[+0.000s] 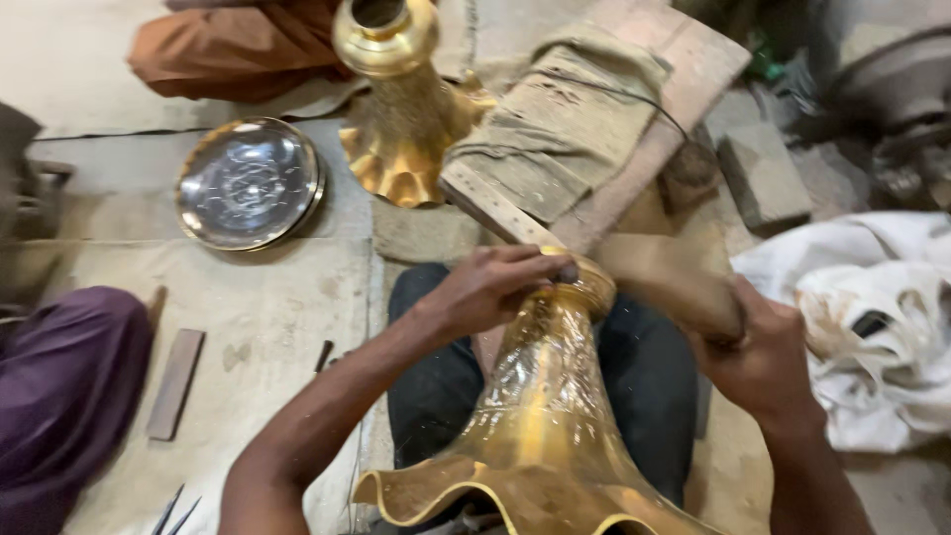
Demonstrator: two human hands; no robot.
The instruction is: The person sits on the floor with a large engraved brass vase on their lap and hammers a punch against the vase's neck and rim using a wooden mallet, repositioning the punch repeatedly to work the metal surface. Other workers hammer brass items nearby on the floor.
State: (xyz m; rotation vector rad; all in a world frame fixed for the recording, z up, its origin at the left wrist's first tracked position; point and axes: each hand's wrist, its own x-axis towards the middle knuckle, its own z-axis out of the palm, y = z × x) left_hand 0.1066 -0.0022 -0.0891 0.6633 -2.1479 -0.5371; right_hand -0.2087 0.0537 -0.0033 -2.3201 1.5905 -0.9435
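The brass vase (540, 416) lies across the person's lap, long axis running away from them, neck under the left hand (490, 287) whose fingers curl tight around it, while the right hand (758, 352) clenches a blurred wooden mallet (669, 287) just beside.

My brass vase (540, 416) lying tilted across my lap, engraved neck narrow end away from me, fluted flared mouth toward me, surface shiny gold, wooden mallet (674, 287) motion-blurred, just beside the vase's narrow end.
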